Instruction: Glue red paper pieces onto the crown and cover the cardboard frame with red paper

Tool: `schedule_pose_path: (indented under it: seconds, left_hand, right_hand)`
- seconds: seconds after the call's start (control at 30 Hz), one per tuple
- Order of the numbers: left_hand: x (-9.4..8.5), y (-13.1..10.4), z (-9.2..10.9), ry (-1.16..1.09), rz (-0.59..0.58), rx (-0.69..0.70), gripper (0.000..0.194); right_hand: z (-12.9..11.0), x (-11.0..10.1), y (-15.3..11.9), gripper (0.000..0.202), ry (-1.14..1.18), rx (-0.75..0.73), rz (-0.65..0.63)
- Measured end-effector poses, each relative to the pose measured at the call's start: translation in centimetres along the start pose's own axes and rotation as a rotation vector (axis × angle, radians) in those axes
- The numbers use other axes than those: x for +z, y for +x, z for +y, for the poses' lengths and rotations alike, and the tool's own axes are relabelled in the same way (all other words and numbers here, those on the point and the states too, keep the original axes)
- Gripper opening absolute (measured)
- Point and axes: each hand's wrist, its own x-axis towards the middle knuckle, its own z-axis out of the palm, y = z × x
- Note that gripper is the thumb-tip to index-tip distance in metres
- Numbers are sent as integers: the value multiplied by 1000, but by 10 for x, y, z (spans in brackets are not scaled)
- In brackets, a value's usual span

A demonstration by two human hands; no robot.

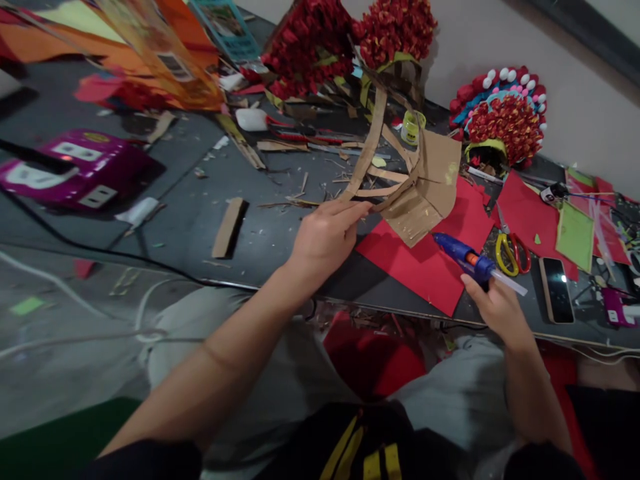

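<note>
A worker's left hand (325,237) grips a cardboard frame (430,183) partly over red paper (420,270) as the right hand (500,307) holds a glue gun (465,257) near its edge. Scissors (510,257) and a phone (557,290) lie rightward on the littered table (185,217).

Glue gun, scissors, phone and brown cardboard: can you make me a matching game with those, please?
Things:
1. glue gun
2. scissors
3. phone
4. cardboard

Clues:
A. dark screen, lying flat
B. held by the left hand
C. yellow and red handles
D. blue, in the right hand

Right pairs: 1-D, 2-C, 3-A, 4-B
</note>
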Motion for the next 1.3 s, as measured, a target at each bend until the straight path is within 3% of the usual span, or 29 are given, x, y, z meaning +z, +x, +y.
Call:
schedule_pose_path:
  seconds: [0.17, 0.27, 0.37, 0.43, 0.63, 0.77, 0.87, 0.97, 1.13, 1.3]
  left_hand:
    - [1, 1, -2, -4, 0, 3, 35]
    - [2, 1, -5, 4, 23, -8, 34]
    - [2, 2, -8, 16, 69, -9, 33]
    - [2, 3, -9, 21, 95, -2, 32]
    - [-4, 6, -16, 37, 154, -38, 31]
    - [-10, 9, -22, 13, 120, -113, 33]
    - [-14, 12, -25, -10, 109, -171, 35]
    - [-16, 13, -27, -14, 143, -199, 36]
    - [-15, 12, -28, -4, 166, -169, 35]
    - [-8, 13, -31, -14, 233, -132, 32]
  right_hand:
    - [4, -1, 2, 43, -44, -21, -31]
    - [23, -9, 10, 49, -107, 60, 165]
    - [55, -21, 22, 56, -209, 141, 411]
    - [78, -30, 31, 57, -287, 225, 501]
    - [133, -46, 72, 49, -458, 417, 496]
    - [149, -45, 104, 43, -452, 458, 451]
    - [141, -41, 108, 40, -457, 449, 446]
    - [116, -33, 88, 39, -466, 432, 453]
    - [74, 0, 45, 52, -195, 401, 127]
    - [60, 26, 41, 47, 66, 354, 240]
